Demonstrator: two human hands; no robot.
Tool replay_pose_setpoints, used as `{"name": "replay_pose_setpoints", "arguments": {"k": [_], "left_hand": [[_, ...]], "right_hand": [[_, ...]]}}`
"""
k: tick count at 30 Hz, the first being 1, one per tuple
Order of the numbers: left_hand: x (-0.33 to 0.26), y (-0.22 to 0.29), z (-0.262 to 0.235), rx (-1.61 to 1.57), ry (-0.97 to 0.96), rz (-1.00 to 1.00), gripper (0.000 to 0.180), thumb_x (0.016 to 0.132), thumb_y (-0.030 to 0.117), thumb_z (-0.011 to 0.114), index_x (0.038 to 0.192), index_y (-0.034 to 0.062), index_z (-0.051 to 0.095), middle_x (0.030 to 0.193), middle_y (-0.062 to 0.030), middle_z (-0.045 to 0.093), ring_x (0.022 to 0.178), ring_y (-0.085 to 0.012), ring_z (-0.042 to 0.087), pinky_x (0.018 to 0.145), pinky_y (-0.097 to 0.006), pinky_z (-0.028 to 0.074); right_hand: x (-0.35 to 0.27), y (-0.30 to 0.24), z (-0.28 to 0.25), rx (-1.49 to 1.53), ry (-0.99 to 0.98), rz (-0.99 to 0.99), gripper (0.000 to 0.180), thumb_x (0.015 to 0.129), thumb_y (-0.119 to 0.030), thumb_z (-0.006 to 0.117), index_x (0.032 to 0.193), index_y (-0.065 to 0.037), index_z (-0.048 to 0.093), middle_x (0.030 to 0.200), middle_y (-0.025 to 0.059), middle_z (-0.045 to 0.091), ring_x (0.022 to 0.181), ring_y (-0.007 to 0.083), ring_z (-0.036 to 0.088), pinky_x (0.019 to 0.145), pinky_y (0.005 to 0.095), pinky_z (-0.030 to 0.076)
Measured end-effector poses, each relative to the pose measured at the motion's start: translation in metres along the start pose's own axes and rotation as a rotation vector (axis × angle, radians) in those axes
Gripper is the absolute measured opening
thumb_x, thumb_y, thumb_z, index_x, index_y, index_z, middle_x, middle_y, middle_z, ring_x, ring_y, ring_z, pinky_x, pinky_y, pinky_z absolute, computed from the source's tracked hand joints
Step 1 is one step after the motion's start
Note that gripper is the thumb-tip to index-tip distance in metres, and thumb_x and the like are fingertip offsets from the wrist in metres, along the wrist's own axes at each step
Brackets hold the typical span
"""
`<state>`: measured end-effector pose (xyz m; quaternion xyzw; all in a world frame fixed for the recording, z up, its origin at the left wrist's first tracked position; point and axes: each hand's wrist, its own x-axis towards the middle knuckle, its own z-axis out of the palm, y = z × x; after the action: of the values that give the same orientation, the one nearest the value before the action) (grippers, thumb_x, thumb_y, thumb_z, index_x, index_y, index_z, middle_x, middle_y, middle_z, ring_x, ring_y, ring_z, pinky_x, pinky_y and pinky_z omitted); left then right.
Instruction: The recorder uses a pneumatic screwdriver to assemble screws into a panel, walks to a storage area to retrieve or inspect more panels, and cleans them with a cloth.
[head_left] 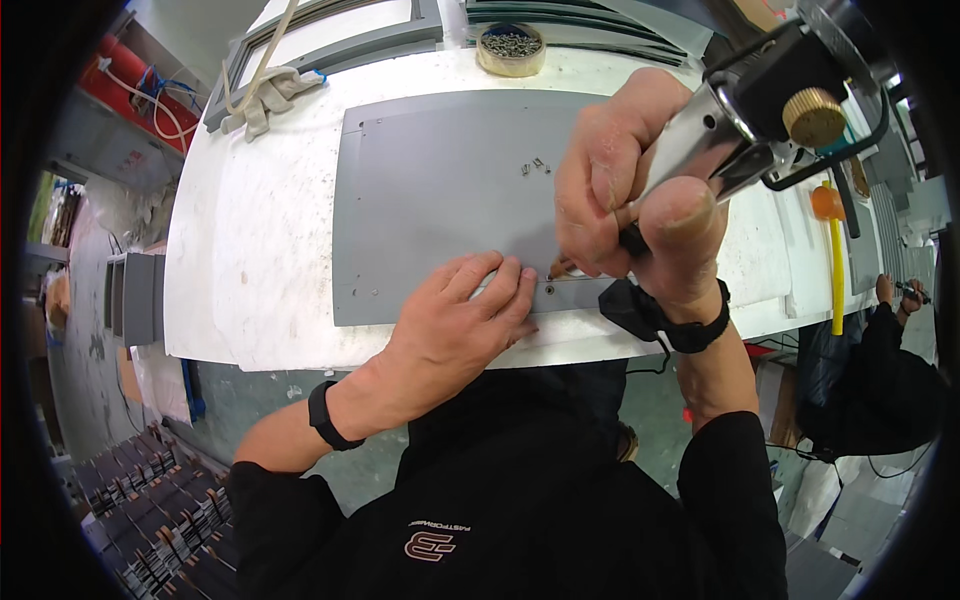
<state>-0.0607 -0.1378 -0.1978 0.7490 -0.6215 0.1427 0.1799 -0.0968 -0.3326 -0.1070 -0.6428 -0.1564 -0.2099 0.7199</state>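
**Driver over the hole at the panel's near edge**

White and scuffed, the bench (250,250) fills the middle of the frame, with a grey panel (440,200) lying flat on it, its long axis running left to right. At the upper edge sits a tape roll (511,48) filled with small screws, and a pale glove (270,95) lies at the upper left beside a cord. Three loose screws (536,167) rest on the panel above centre. At the far right another person in dark clothes bends over their own work, near a yellow-handled tool (834,262).

My left hand (462,312) lies flat on the panel's near edge, fingers together and pressed down, the fingertips pointing right toward a small hole (549,289) just off my forefinger. My right hand (640,210) is wrapped shut around the metal body of a power driver (745,120), which rises toward the upper right of the frame with its brass knob uppermost. Its tip is hidden behind my fingers, so I cannot tell whether a screw sits on it.

What matters is this: the hole lies just below and left of my right fist, touching distance from both hands, but the right is the one directly over it. The driver leans, tip low and centre, tail high and right.
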Motion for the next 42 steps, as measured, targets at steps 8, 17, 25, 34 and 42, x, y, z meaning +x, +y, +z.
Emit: {"name": "replay_pose_setpoints", "arguments": {"k": [8,17,25,34,42], "left_hand": [[0.008,-0.007,-0.014,-0.072,-0.082,-0.026,0.030,0.089,0.020,0.073,0.115,0.0049,0.070,0.109,-0.0049,0.066,0.104,-0.0239,0.065,0.087,-0.035,0.055],[0.069,-0.076,-0.014,-0.140,-0.112,-0.172,0.016,0.097,0.014,0.065,0.109,0.0061,0.070,0.094,-0.0136,0.067,0.094,-0.0357,0.064,0.076,-0.045,0.053],[0.093,-0.085,0.005,-0.002,-0.150,-0.053,0.010,0.091,0.011,0.068,0.100,0.0090,0.068,0.088,-0.0085,0.064,0.089,-0.0301,0.065,0.076,-0.042,0.055],[0.103,-0.092,-0.002,-0.223,-0.165,-0.051,0.009,0.092,0.012,0.068,0.100,0.0078,0.065,0.091,-0.0100,0.066,0.090,-0.0317,0.064,0.076,-0.041,0.054],[0.107,-0.098,-0.001,-0.060,-0.244,0.175,0.009,0.089,0.008,0.062,0.098,0.0052,0.062,0.089,-0.0084,0.062,0.085,-0.0289,0.064,0.075,-0.038,0.057]], "right_hand": [[0.010,-0.003,-0.005,0.011,-0.147,-0.018,0.060,0.093,-0.064,0.066,0.096,-0.007,0.050,0.068,0.0064,0.057,0.041,0.0078,0.043,0.036,0.0238,0.039],[0.028,-0.030,-0.078,0.207,-0.180,-0.288,0.049,0.109,-0.055,0.042,0.110,-0.007,0.053,0.083,0.0068,0.062,0.044,0.0052,0.043,0.042,0.0236,0.044],[0.019,-0.029,-0.094,0.207,-0.092,-0.312,0.049,0.108,-0.056,0.043,0.107,-0.007,0.051,0.081,0.0065,0.061,0.042,0.0049,0.043,0.039,0.0232,0.043],[0.013,-0.030,-0.104,0.171,-0.033,-0.315,0.052,0.107,-0.059,0.044,0.105,-0.007,0.049,0.079,0.0060,0.060,0.041,0.0046,0.043,0.038,0.0226,0.045],[0.018,-0.026,-0.101,0.196,-0.042,-0.284,0.053,0.107,-0.060,0.043,0.105,-0.007,0.048,0.079,0.0070,0.060,0.041,0.0047,0.044,0.037,0.0231,0.045]]}}
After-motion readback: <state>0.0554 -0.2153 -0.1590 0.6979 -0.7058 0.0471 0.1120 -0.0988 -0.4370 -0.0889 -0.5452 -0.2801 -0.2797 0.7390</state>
